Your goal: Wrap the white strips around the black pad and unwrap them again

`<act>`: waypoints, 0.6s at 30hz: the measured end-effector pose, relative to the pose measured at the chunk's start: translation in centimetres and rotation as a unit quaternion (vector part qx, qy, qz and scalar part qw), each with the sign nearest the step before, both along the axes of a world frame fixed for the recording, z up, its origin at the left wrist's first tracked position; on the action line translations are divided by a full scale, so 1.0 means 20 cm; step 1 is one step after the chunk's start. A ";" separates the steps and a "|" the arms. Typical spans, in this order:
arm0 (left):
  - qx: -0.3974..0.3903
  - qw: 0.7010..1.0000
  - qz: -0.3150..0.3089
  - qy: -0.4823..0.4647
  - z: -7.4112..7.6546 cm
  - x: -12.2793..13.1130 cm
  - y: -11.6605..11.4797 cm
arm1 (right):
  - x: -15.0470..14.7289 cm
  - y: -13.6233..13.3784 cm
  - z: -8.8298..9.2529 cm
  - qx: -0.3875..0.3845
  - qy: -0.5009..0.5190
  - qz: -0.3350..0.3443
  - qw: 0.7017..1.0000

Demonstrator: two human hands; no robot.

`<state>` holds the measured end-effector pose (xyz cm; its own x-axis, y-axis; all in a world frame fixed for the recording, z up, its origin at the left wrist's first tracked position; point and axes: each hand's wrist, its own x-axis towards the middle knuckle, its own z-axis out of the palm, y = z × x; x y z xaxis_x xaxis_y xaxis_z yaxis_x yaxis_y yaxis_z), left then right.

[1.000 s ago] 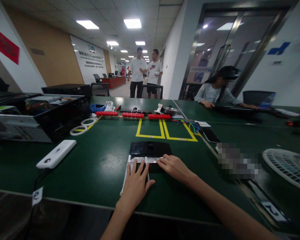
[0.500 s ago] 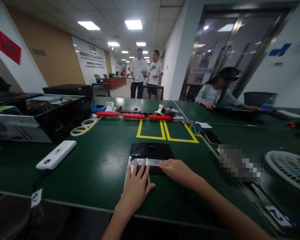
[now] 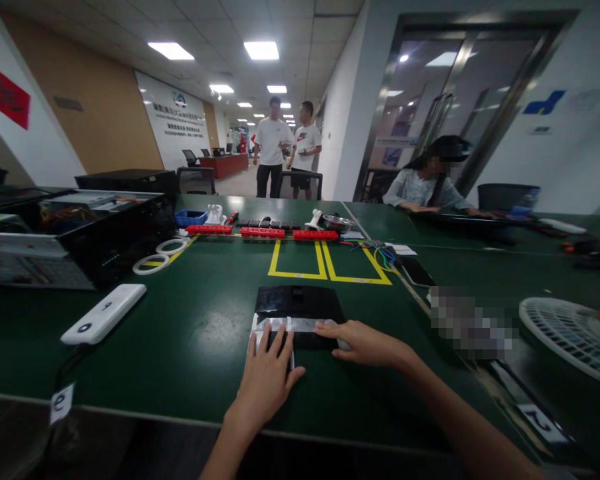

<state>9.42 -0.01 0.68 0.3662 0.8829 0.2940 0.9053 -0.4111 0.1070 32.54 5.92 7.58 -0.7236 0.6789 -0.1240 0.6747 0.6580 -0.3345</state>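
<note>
A flat black panel (image 3: 300, 300) lies on the green table in front of me. A silver-grey strip, apparently tape (image 3: 304, 325), runs across it, and a pale strip goes down its left side toward me. My left hand (image 3: 270, 373) rests on the panel's left part with fingers spread, covering most of the pale strip. On the right end of the silver-grey strip, my right hand (image 3: 363, 341) presses with its index finger stretched out. Its thumb sits lower, apart from that finger. A small whitish piece shows beneath the right hand; I cannot tell what it is.
A white power bank (image 3: 105, 313) with a cable lies left, near two white rings (image 3: 151, 264) and an open computer case (image 3: 115, 233). Red racks (image 3: 263, 233) line the back. A phone (image 3: 417, 272) and a white fan grille (image 3: 570, 337) lie right. Another person sits across the table.
My right hand has shifted slightly at the strip's right end, and its thumb now shows below. The left hand stays put on the panel. The whole view has moved a little.
</note>
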 end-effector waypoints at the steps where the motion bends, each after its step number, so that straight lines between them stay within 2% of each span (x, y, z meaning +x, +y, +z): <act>1: -0.001 1.000 0.001 -0.001 0.00 0.00 0.00 | 0.00 0.00 0.01 0.001 0.003 -0.003 1.000; 11: -0.001 0.999 0.006 -0.044 0.00 0.01 -0.01 | -0.03 0.04 0.05 0.009 0.087 -0.032 0.996; 15: 0.013 0.997 0.013 -0.080 0.04 -0.01 -0.01 | -0.06 0.04 0.03 0.088 0.146 -0.050 0.984; 18: 0.032 0.994 0.031 -0.097 0.08 -0.10 -0.02 | -0.12 0.03 -0.01 0.164 0.166 -0.036 0.972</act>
